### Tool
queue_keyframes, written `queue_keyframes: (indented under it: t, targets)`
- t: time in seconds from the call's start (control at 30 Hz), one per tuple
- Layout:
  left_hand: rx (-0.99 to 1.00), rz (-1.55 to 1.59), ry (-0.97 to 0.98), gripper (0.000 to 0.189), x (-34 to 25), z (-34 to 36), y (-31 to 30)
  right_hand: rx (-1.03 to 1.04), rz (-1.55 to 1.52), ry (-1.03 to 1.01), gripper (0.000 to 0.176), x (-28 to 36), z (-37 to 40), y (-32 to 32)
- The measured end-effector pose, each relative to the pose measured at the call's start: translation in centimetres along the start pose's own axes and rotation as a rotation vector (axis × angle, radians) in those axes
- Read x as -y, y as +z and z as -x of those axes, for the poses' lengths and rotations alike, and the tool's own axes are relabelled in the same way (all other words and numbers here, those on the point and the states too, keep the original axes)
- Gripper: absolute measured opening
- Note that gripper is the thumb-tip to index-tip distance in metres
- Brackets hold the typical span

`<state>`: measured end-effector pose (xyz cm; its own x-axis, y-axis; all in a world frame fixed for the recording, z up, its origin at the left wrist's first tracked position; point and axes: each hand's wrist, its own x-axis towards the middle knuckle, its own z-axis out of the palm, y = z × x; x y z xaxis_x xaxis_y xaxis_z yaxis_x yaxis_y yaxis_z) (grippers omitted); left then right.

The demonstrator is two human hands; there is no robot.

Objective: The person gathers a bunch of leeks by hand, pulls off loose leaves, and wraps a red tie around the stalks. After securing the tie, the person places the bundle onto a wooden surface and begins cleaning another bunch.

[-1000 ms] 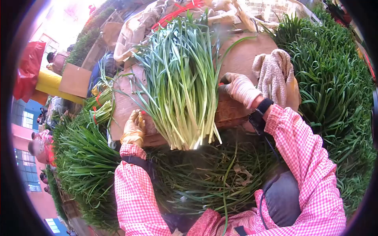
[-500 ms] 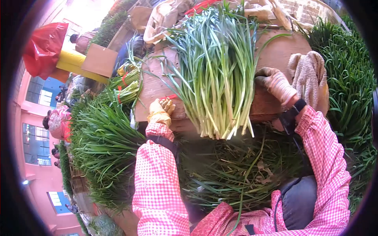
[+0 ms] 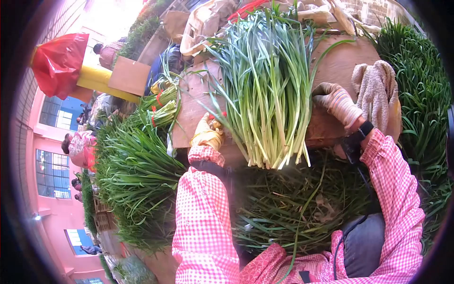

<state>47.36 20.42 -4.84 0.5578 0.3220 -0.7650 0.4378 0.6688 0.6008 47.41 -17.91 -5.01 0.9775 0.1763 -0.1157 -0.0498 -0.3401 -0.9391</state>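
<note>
A large spread of long green stalks (image 3: 269, 94) lies on the wooden board (image 3: 338, 66), its pale cut ends over the near edge. At its left side is my left hand (image 3: 208, 131), in a yellowish glove, its fingers closed on a red tie that shows in part beside the leaves. My right hand (image 3: 335, 100), in a striped glove, rests just right of the stalks with fingers curled; what its fingertips hold, if anything, is hidden. A beige towel (image 3: 376, 90) hangs at the board's right side.
Bundles with red ties (image 3: 163, 113) lie at the left, above a heap of leafy greens (image 3: 137, 175). More greens (image 3: 416, 90) stand at the right. Loose leaves (image 3: 302, 203) fill the space below the board. Other people (image 3: 81, 149) are at the far left.
My left hand has moved up and inward against the left side of the stalks, and the red tie is now mostly hidden. The whole view has shifted slightly.
</note>
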Motion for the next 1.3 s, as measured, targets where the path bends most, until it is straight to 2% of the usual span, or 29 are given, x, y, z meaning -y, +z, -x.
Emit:
queue_keyframes:
  t: [0.03,0.13,0.23,0.4,0.5,0.53,0.63,0.77,0.83,0.87,0.9,0.93,1.03,1.1,1.2,1.3]
  targets:
    - [0.066,0.022,-0.026,0.029,0.0,-1.4,-0.9,0.01,0.021,0.006,0.018,0.3,0.2,-0.1]
    - [-0.123,0.112,0.115,0.033,0.8,-7.1,-2.1,0.016,0.073,-0.043,0.019,0.5,0.3,-0.3]
    - [-0.179,-0.117,0.251,0.033,0.6,-8.7,-3.1,0.021,-0.013,-0.012,0.019,0.2,0.3,-0.2]
    - [-0.083,-0.421,0.269,0.033,0.9,2.8,2.1,0.034,-0.044,0.023,0.019,-0.1,0.1,-0.3]
    - [-0.079,-0.307,0.225,0.031,1.3,3.0,1.9,0.028,-0.024,0.035,0.02,0.2,0.1,-0.3]
    - [-0.024,-0.269,0.189,0.031,1.1,3.1,1.7,0.023,-0.004,0.043,0.02,0.3,0.2,-0.4]
    - [-0.074,-0.214,0.189,0.028,2.0,3.3,1.5,0.033,-0.021,-0.023,0.02,-0.1,0.1,-0.4]
    - [-0.07,-0.347,0.314,0.029,3.0,4.9,1.6,0.021,-0.044,-0.03,0.011,0.2,0.3,-0.1]
    - [-0.085,-0.355,0.269,0.033,2.5,3.7,1.8,0.021,-0.057,-0.03,0.011,0.0,0.1,0.0]
    - [-0.082,-0.389,0.268,0.033,2.4,3.3,2.2,0.03,0.053,-0.019,0.021,-0.2,-0.2,-0.2]
    - [-0.077,-0.423,0.271,0.033,2.3,2.8,2.7,0.008,0.079,-0.036,0.022,-0.5,-0.3,-0.5]
    - [-0.052,-0.419,0.22,0.023,2.2,2.3,3.1,-0.012,0.101,-0.058,0.022,-0.3,-0.1,-0.5]
    - [-0.019,-1.148,0.551,0.011,1.7,-4.3,0.1,-0.036,0.165,-0.123,0.024,0.2,0.3,-0.3]
    - [-0.009,-1.66,0.727,0.005,1.0,-7.2,-1.4,0.004,0.099,-0.017,0.021,0.0,-0.1,-0.2]
    - [-0.16,-0.343,0.218,0.006,2.5,2.1,4.5,-0.006,-0.001,-0.069,0.017,-0.6,-0.1,0.0]
    - [-0.232,-0.63,0.297,0.007,2.6,-1.1,3.4,-0.005,-0.003,-0.111,0.014,0.0,0.5,-0.4]
